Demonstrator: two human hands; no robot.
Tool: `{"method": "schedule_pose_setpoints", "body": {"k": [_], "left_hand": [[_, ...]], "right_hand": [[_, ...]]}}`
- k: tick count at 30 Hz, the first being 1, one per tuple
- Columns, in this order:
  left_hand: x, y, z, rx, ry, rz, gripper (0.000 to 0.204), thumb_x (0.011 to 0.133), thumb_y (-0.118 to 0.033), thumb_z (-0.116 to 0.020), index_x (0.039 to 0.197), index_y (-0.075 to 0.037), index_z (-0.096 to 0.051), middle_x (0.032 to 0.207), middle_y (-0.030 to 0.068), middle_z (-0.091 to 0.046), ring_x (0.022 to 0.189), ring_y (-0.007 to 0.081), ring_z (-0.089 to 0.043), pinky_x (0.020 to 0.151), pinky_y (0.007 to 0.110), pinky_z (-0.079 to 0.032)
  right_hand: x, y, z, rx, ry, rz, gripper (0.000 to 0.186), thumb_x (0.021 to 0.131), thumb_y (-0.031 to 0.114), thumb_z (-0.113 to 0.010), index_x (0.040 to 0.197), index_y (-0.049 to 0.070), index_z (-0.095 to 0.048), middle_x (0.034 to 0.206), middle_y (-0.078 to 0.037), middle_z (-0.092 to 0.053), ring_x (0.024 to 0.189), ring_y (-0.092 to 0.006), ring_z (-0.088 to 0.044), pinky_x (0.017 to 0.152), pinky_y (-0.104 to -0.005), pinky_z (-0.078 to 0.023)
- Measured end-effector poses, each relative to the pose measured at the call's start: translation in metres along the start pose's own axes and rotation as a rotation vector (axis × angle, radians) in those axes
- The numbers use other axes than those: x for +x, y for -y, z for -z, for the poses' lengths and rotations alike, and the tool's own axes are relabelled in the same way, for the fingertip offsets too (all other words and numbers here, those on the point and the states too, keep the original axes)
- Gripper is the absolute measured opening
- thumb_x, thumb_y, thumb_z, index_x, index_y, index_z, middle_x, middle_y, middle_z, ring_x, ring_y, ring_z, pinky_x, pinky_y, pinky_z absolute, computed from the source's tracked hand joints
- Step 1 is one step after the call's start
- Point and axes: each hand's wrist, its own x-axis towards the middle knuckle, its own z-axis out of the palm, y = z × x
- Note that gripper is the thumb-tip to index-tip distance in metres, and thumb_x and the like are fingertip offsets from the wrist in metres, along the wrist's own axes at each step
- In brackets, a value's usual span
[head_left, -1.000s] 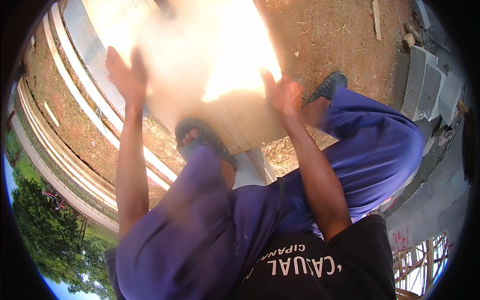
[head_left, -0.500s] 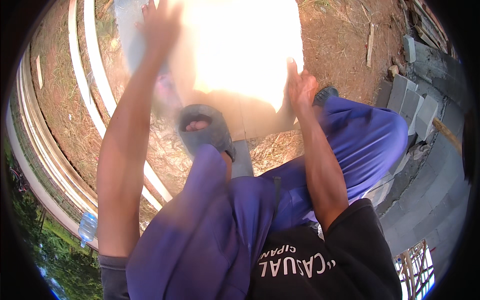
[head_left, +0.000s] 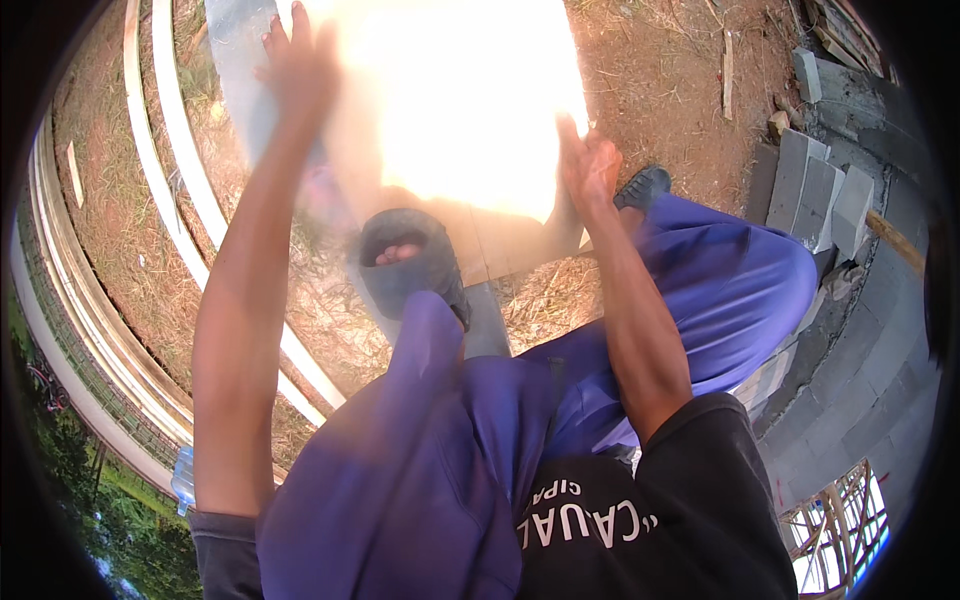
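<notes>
A pale tan board [head_left: 466, 250] lies before me, mostly washed out by glare, over a grey-blue surface [head_left: 230, 60]. My left hand [head_left: 300, 70] reaches to its upper left, fingers spread and flattened near the grey-blue part; glare blurs what exactly they touch. My right hand [head_left: 590, 165] grips the board's right edge, thumb pointing forward and fingers curled. My left foot in a dark slide sandal [head_left: 410, 270] rests at the board's lower left, and my other sandal [head_left: 645, 185] shows beside my right hand.
Long pale timber strips [head_left: 180, 160] curve along the left over dry grass and soil. Grey blocks [head_left: 820, 190] and a wooden stick [head_left: 890, 240] lie at the right by a block surface. A plastic water jug [head_left: 183, 475] shows at the lower left, with greenery beyond.
My left hand has moved forward and to the right along the board since a second ago. My right hand sits slightly higher and further right, still on the edge. The view has shifted slightly.
</notes>
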Motion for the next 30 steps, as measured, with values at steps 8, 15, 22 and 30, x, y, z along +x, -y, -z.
{"method": "schedule_pose_setpoints", "body": {"k": [8, 15, 22, 30], "left_hand": [[-0.005, -0.026, 0.012, 0.084, 0.048, -0.007, 0.063, 0.108, -0.044, -0.031, 0.159, -0.008, -0.03, 0.162, 0.028, -0.025, 0.153, 0.0449, -0.018, 0.119, 0.068, -0.004], [-0.008, -0.022, 0.011, 0.041, 0.006, 0.026, 0.06, 0.109, -0.04, -0.029, 0.158, -0.006, -0.032, 0.161, 0.0271, -0.028, 0.153, 0.0441, -0.019, 0.121, 0.065, -0.004], [-0.007, -0.027, 0.015, -0.021, -0.007, 0.033, 0.061, 0.109, -0.04, -0.025, 0.157, -0.003, -0.032, 0.16, 0.0296, -0.027, 0.152, 0.0444, -0.019, 0.121, 0.066, -0.004], [-0.006, -0.019, 0.012, 0.039, -0.024, 0.026, 0.061, 0.109, -0.039, -0.025, 0.157, -0.003, -0.03, 0.159, 0.0304, -0.028, 0.152, 0.0468, -0.019, 0.12, 0.066, -0.007]], "right_hand": [[0.01, -0.009, -0.007, 0.024, -0.032, 0.036, 0.086, 0.088, 0.068, -0.063, 0.082, -0.018, -0.066, 0.076, -0.036, -0.065, 0.077, -0.042, -0.07, 0.074, -0.0534, -0.054], [-0.008, 0.002, 0.009, 0.02, -0.014, 0.039, 0.084, 0.087, 0.065, -0.067, 0.088, -0.019, -0.066, 0.071, -0.032, -0.065, 0.072, -0.0369, -0.069, 0.07, -0.0496, -0.056], [-0.003, 0.015, 0.022, 0.02, 0.114, -0.034, 0.084, 0.087, 0.067, -0.067, 0.087, -0.017, -0.068, 0.075, -0.03, -0.067, 0.073, -0.037, -0.07, 0.072, -0.0506, -0.056], [-0.004, 0.012, 0.023, 0.126, 0.07, 0.006, 0.084, 0.085, 0.067, -0.068, 0.086, -0.017, -0.068, 0.077, -0.032, -0.067, 0.08, -0.0378, -0.072, 0.073, -0.0519, -0.056]]}}
